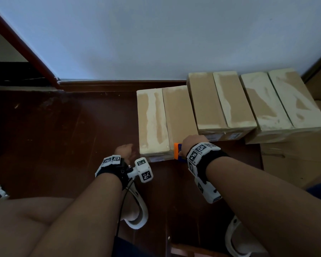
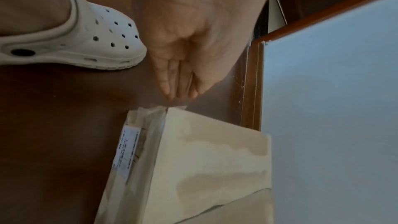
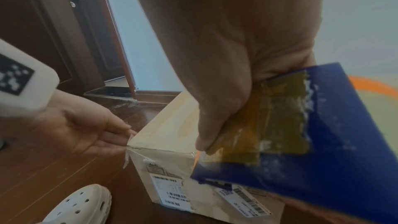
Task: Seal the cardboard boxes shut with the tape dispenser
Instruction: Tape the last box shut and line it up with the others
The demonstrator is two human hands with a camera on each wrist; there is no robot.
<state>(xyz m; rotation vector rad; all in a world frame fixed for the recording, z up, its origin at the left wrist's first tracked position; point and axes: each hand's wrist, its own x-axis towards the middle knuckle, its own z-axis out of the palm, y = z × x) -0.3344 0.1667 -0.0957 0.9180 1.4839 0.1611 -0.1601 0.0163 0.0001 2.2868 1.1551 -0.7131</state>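
Observation:
Three cardboard boxes stand in a row on the dark wooden floor by the wall. The nearest, left box [image 1: 161,119] has tape over its top. My right hand [image 1: 194,141] grips the blue and orange tape dispenser [image 1: 178,152] at the near front edge of that box [image 3: 172,135], thumb pressed on the blue body [image 3: 301,142]. My left hand [image 1: 125,150] hovers open just off the box's near left corner [image 2: 170,110]; its straight fingers [image 2: 178,83] sit a little short of a loose tape end there. The left hand [image 3: 86,130] holds nothing.
Two more taped boxes [image 1: 220,102] [image 1: 283,101] stand to the right against the pale wall. Flat cardboard [image 1: 295,160] lies at the far right. White clogs [image 1: 137,210] [image 2: 86,37] are on my feet near the box. A door frame [image 1: 20,45] rises at the left.

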